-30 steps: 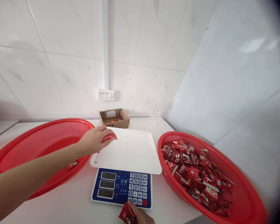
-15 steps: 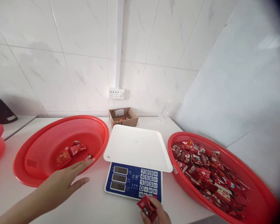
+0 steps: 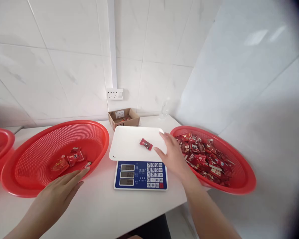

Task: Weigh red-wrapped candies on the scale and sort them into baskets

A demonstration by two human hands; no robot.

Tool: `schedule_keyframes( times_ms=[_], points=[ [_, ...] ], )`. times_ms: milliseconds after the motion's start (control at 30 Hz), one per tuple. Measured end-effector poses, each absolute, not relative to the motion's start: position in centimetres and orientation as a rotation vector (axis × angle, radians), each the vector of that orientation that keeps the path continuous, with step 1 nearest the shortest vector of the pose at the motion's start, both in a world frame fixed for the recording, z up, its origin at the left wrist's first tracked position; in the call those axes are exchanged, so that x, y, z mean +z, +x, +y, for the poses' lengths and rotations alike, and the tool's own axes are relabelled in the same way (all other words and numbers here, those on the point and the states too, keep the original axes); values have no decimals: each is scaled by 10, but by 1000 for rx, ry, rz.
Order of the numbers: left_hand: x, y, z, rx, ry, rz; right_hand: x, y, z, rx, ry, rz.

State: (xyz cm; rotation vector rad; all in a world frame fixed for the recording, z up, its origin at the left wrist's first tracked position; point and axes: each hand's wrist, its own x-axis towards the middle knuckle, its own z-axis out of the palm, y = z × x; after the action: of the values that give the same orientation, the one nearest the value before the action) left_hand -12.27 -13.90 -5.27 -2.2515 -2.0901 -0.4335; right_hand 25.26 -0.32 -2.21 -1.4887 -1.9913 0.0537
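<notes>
A single red-wrapped snack packet (image 3: 146, 144) lies on the white pan (image 3: 127, 142) of a digital scale (image 3: 141, 175). Just right of the packet is my right hand (image 3: 171, 151), thumb and fingers apart, over the pan's right edge and holding nothing. My left hand (image 3: 62, 187) is stretched out flat at the near rim of the left red basket (image 3: 99, 139), also with nothing in it. A few red packets (image 3: 74, 157) lie in that basket. Past my right hand, the right red basket (image 3: 241, 182) holds a heap of similar packets (image 3: 204, 156).
A small cardboard box (image 3: 124, 118) with some packets stands behind the scale, below a wall socket (image 3: 115, 94). A clear plastic item (image 3: 164, 109) sits near the corner. Another red basket (image 3: 0, 149) is at the far left. The table's front edge runs below the scale.
My right hand has moved from in front of the scale up to its pan and let go of a snack packet there. My left hand stays by the left basket. The view has shifted right.
</notes>
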Motion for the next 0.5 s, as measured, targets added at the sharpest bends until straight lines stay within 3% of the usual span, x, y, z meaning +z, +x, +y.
schedule_keyframes(
  times_ms=[133,333,500],
  points=[
    [-62,-128,-144,-532,-2217,-1989,-33,303,-22,-26,-1687,-1961],
    [-66,-128,-138,-491,-2251,-2041,-39,343,-55,155,-2184,-1970],
    [-64,-118,-134,-444,-2207,-2020,-40,339,-63,145,-2283,-2059]
  ],
)
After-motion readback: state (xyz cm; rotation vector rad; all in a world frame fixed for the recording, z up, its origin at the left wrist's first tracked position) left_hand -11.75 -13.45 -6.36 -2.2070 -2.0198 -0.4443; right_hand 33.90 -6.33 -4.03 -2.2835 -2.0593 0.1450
